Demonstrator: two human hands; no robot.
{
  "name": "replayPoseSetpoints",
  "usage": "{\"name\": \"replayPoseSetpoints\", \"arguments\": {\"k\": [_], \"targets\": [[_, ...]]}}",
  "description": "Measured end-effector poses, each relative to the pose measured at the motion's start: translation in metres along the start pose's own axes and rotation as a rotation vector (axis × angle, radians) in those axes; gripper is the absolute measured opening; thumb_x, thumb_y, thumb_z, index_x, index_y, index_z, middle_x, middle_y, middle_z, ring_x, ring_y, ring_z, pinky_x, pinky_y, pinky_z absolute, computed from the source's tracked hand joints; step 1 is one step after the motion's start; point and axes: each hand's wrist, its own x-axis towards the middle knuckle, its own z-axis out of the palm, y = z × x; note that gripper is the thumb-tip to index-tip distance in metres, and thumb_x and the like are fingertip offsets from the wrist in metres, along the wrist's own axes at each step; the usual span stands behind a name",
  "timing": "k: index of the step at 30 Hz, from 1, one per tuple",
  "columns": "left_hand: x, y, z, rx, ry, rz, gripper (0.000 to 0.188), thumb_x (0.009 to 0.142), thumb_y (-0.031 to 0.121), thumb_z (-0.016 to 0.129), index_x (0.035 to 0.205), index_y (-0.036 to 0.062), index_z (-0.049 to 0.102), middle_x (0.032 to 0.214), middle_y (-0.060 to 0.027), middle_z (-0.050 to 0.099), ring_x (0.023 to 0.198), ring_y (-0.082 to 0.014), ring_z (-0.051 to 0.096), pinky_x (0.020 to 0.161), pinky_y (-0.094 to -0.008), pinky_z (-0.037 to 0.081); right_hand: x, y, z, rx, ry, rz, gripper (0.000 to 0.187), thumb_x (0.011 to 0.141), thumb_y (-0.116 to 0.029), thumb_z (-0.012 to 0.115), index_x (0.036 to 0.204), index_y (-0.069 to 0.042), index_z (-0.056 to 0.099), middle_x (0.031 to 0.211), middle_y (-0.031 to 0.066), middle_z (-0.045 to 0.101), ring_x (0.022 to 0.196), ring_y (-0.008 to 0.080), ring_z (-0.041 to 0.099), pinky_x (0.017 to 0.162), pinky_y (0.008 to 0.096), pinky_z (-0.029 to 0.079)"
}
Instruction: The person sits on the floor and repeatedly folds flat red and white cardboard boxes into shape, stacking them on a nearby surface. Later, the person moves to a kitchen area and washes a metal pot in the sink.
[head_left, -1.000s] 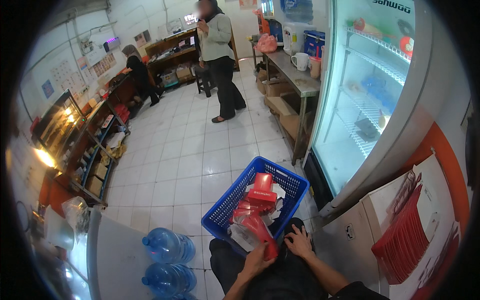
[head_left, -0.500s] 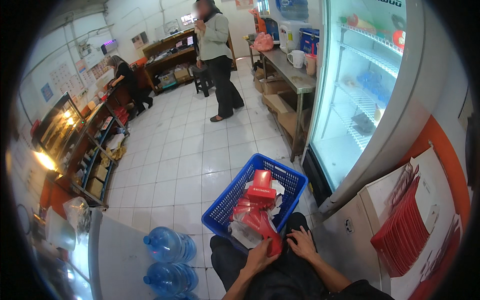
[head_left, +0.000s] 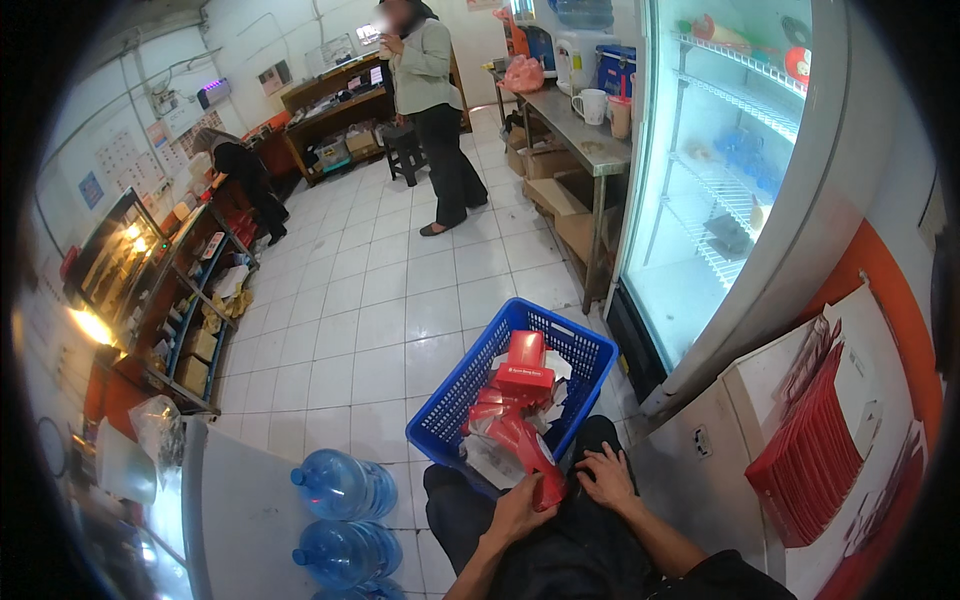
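Note:
A blue plastic basket [head_left: 425, 437] stands between my legs, full of red cardboard boxes [head_left: 524, 368] and crumpled red and white card. My left hand [head_left: 519, 513] is closed on a red cardboard box [head_left: 546, 484] at the basket's near edge; part of this box is covered by my fingers, and whether it is folded or flat I cannot tell. On my right knee lies my right hand [head_left: 606, 476], fingers spread, holding nothing. To my right a stack of flat red cartons [head_left: 806, 462] leans on a big cardboard box [head_left: 704, 440].
Blue water jugs [head_left: 343, 484] stand on the tiled floor at my left, beside a grey cabinet [head_left: 248, 500]. A glass-door fridge [head_left: 700, 220] and a metal table [head_left: 585, 135] are at the right. One person [head_left: 432, 110] stands ahead; another [head_left: 240, 175] bends over the left counter.
The view has shifted slightly. The person at the left counter has leaned further over it. My hands stay nearly in place, the left still on the red cardboard box.

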Motion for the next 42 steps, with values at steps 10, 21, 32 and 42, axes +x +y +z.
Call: {"name": "replayPoseSetpoints", "arguments": {"k": [10, 21, 32, 42], "targets": [[-0.002, 0.001, 0.0, 0.006, 0.031, -0.019, 0.077, 0.078, 0.036, 0.086, 0.139, 0.0023, 0.052, 0.127, -0.0231, 0.065, 0.112, -0.0378, 0.067, 0.094, -0.0416, 0.055, 0.001, 0.003, 0.002, 0.02, 0.024, 0.013, 0.034, 0.094, -0.041, 0.067, 0.12, -0.019, 0.072, 0.145, 0.009, 0.059, 0.148, 0.0411, 0.034, 0.12, 0.0651, 0.02], [0.017, 0.033, 0.011, 0.17, 0.015, 0.168, 0.055, 0.088, 0.025, 0.074, 0.138, 0.0102, 0.057, 0.111, -0.0118, 0.068, 0.098, -0.0329, 0.069, 0.08, -0.041, 0.056, -0.027, -0.083, -0.059, 0.687, 0.026, 0.088, 0.079, 0.098, -0.047, 0.066, 0.152, 0.002, 0.035, 0.144, 0.0274, 0.054, 0.137, 0.0344, 0.052, 0.116, 0.0422, 0.039], [0.037, 0.104, -0.004, -0.034, 0.284, 0.33, 0.036, 0.087, 0.019, 0.079, 0.118, 0.0048, 0.069, 0.116, -0.0166, 0.069, 0.113, -0.036, 0.065, 0.095, -0.0448, 0.051, -0.022, -0.043, -0.115, 0.698, 0.605, 0.228, 0.038, 0.104, -0.026, 0.06, 0.123, 0.007, 0.064, 0.107, 0.0194, 0.073, 0.1, 0.0228, 0.069, 0.089, 0.0339, 0.052], [0.04, 0.076, 0.029, 0.069, -0.32, 0.382, 0.037, 0.097, 0.027, 0.067, 0.125, 0.0037, 0.067, 0.131, -0.0227, 0.062, 0.13, -0.0405, 0.055, 0.107, -0.0448, 0.048, -0.046, -0.003, -0.14, 0.759, 0.52, 0.307, 0.036, 0.102, -0.023, 0.064, 0.122, 0.007, 0.065, 0.106, 0.0165, 0.073, 0.095, 0.0203, 0.069, 0.086, 0.0336, 0.053]]}}
